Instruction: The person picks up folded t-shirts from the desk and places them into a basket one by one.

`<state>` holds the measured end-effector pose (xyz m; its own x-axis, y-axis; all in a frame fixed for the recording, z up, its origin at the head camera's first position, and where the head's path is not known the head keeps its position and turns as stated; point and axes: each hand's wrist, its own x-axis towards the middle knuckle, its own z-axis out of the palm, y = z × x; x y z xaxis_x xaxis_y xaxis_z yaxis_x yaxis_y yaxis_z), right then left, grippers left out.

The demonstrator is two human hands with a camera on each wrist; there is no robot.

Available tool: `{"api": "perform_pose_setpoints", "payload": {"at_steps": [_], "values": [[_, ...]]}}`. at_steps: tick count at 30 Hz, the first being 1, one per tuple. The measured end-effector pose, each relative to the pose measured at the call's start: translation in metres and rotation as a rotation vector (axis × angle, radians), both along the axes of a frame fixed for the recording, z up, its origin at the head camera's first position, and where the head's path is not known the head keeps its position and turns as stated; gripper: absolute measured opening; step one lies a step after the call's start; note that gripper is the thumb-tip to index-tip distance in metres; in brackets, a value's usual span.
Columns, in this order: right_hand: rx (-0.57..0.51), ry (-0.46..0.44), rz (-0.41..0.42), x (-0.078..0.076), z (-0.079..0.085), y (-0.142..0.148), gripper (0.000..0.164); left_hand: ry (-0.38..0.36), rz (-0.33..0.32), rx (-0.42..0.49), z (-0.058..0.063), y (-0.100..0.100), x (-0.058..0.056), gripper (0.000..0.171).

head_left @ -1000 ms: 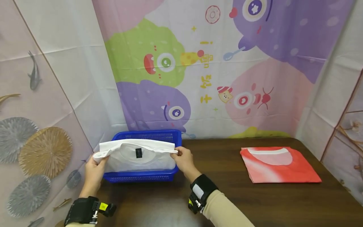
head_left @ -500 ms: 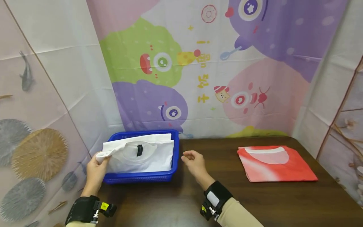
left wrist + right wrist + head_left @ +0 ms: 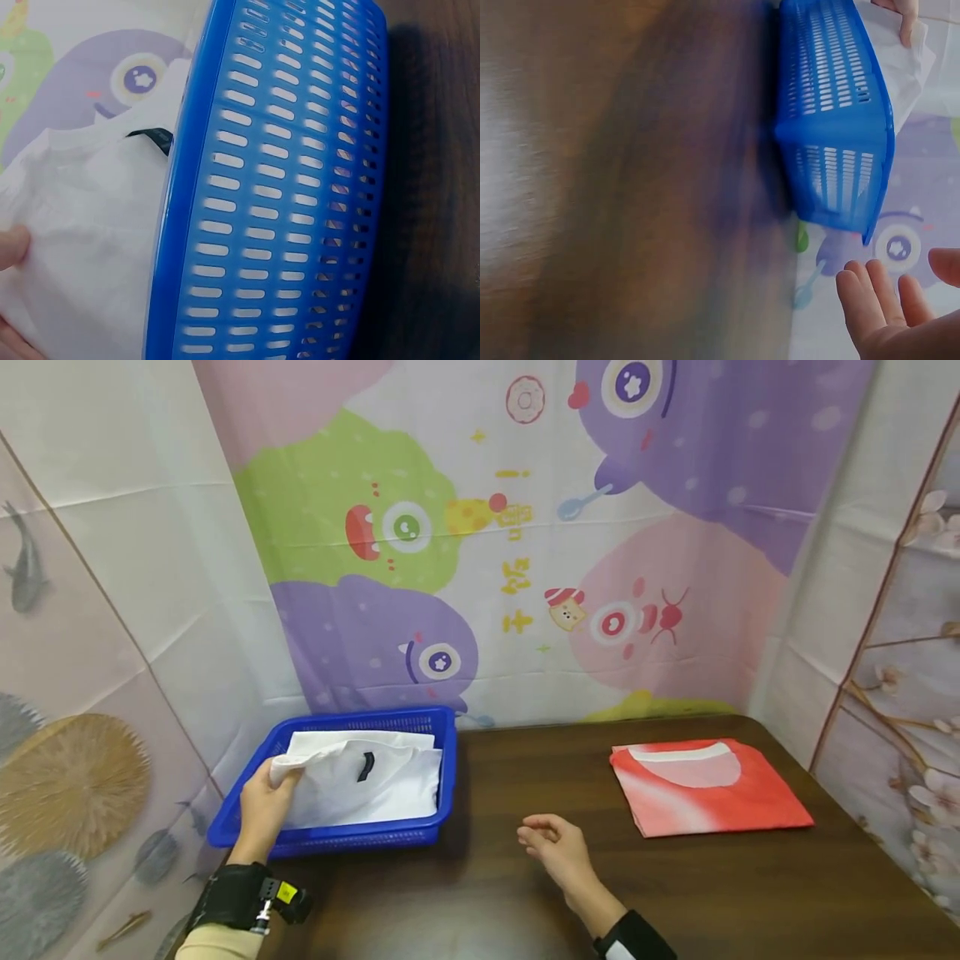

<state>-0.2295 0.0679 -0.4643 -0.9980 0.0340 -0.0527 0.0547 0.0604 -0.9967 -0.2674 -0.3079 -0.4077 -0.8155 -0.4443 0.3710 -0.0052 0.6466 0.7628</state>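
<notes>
A white folded T-shirt (image 3: pixel 337 789) with a black neck label lies in the blue perforated basket (image 3: pixel 360 837). My left hand (image 3: pixel 264 806) pinches the shirt's left end, lifting it a little above the basket's left side. In the left wrist view, fingertips (image 3: pixel 11 247) press on the white cloth (image 3: pixel 82 247) behind the basket wall (image 3: pixel 262 180). My right hand (image 3: pixel 558 856) hovers over the table to the right of the basket, fingers loosely bent and holding nothing. The right wrist view shows its relaxed fingers (image 3: pixel 862 300) apart from the basket (image 3: pixel 832 127).
A folded red and pink shirt (image 3: pixel 708 789) lies on the right part of the brown wooden table (image 3: pixel 487 893). A cartoon-printed cloth (image 3: pixel 525 677) hangs along the table's back edge, with patterned cloths on both sides.
My right hand has released the shirt's right end and moved right and toward me. That end has settled inside the basket. My left hand still holds the left end.
</notes>
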Motion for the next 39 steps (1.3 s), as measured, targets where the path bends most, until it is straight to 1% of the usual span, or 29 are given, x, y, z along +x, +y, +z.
{"api": "perform_pose_setpoints", "payload": {"at_steps": [4, 9, 14, 20, 25, 29, 33, 39], "values": [[-0.054, -0.033, -0.016, 0.006, -0.009, 0.011, 0.031, -0.006, 0.016, -0.012, 0.000, 0.000, -0.002, 0.030], [-0.146, -0.071, -0.050, 0.013, -0.015, 0.023, 0.037, 0.001, 0.021, -0.024, -0.001, -0.001, -0.006, 0.029], [-0.209, -0.109, -0.052, 0.022, -0.014, 0.029, 0.041, -0.023, 0.022, -0.032, -0.003, -0.004, -0.010, 0.030], [-0.303, -0.133, -0.047, 0.033, -0.013, 0.037, 0.044, -0.003, 0.047, -0.051, -0.006, -0.006, -0.013, 0.027], [-0.333, -0.141, -0.078, 0.035, -0.012, 0.041, 0.042, -0.016, 0.019, -0.035, -0.007, -0.007, -0.016, 0.032], [-0.344, -0.147, -0.076, 0.036, -0.013, 0.044, 0.042, -0.025, -0.002, -0.016, -0.010, -0.009, -0.016, 0.034], [-0.347, -0.160, -0.069, 0.037, -0.015, 0.045, 0.042, -0.056, -0.014, -0.018, -0.013, -0.015, -0.016, 0.035], [-0.357, -0.167, -0.077, 0.036, -0.019, 0.045, 0.038, -0.158, -0.028, -0.085, -0.020, -0.028, -0.014, 0.034]]}}
